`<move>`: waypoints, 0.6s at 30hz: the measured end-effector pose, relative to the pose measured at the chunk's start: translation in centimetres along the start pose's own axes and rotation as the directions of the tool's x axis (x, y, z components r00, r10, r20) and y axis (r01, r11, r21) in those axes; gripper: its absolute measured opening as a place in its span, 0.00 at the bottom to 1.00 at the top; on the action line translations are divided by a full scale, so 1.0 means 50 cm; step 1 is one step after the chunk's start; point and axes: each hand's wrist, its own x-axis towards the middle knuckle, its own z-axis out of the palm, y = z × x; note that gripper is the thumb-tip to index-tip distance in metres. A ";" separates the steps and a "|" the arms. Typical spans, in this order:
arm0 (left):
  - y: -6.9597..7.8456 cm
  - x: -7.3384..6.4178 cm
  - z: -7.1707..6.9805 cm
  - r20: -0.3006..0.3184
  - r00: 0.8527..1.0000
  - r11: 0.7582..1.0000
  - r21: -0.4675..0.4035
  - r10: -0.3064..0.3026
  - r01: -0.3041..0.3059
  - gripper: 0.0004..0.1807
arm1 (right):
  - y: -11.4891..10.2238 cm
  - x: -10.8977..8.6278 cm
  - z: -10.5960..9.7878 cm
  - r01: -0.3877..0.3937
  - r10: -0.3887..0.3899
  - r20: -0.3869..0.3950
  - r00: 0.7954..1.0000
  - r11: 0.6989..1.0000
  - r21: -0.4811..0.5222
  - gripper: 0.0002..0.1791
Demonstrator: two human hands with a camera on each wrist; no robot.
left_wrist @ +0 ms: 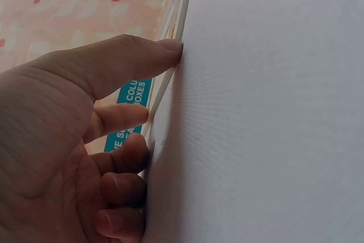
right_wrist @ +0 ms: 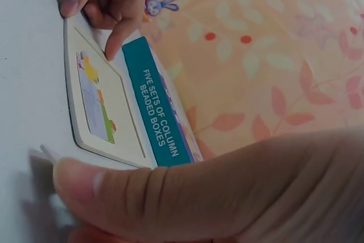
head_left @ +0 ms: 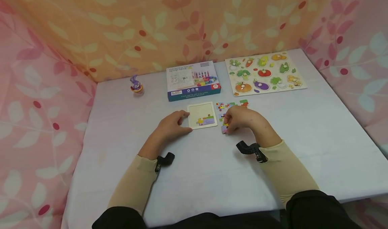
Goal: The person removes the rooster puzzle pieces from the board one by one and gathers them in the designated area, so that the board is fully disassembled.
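A square puzzle tray (head_left: 193,111) lies on the white table, with several joined pieces (head_left: 207,120) in its lower right part. My left hand (head_left: 173,125) holds the tray's left side, thumb at the near corner and index finger farther up; its other fingers curl in the left wrist view. Right of the tray are loose jigsaw pieces (head_left: 220,106), partly covered by my right hand (head_left: 242,119). That hand pinches a purple-bottomed jigsaw piece (head_left: 224,129) at the near end of the group. In the right wrist view the right thumb (right_wrist: 79,177) hides most of it.
Behind the tray lies a beaded-boxes carton (head_left: 194,80). A vegetable peg board (head_left: 266,73) lies at the back right. A small purple rabbit figure (head_left: 137,85) stands at the back left. Floral curtains (head_left: 121,30) close off the back and sides.
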 end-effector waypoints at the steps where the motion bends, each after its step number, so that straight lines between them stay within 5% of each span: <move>1: 0.000 0.001 0.000 0.001 1.000 1.000 0.000 0.003 -0.003 0.39 | -0.001 -0.001 0.001 -0.013 0.013 -0.003 1.000 1.000 -0.026 0.15; 18: -0.004 0.005 0.001 -0.003 1.000 1.000 0.001 0.000 0.000 0.39 | -0.013 0.004 0.018 -0.075 0.063 -0.071 0.995 0.982 -0.171 0.12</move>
